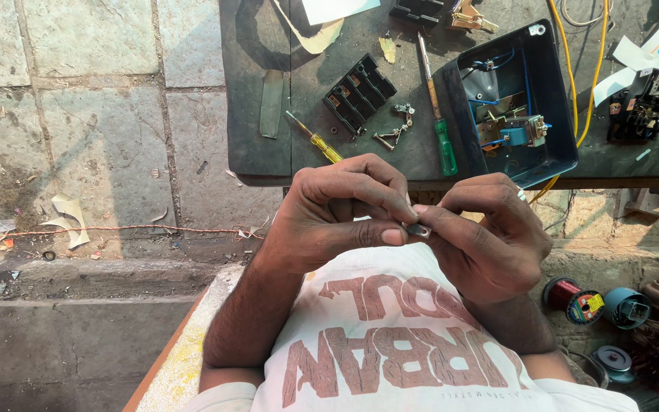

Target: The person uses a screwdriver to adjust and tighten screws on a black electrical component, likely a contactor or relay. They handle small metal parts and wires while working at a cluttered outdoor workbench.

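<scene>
Two hands, the left hand [329, 210] and the right hand [482, 236], pinched one small metal part [419, 229]. Two screwdrivers lay on the bench: one yellow-handled screwdriver [316, 139], one green-handled screwdriver [438, 114]. One open blue box [551, 99], one black terminal block [358, 93], one red wire spool [562, 294].

This is an outdoor electrical repair workshop. A dark workbench [268, 152] stands on stone paving [93, 99], strewn with screwdrivers [438, 114], black terminal blocks [358, 93] and an opened blue switch box [514, 99] with wiring inside. Spools of copper winding wire [573, 297] (probably for motors) lie on the ground to the right.
</scene>
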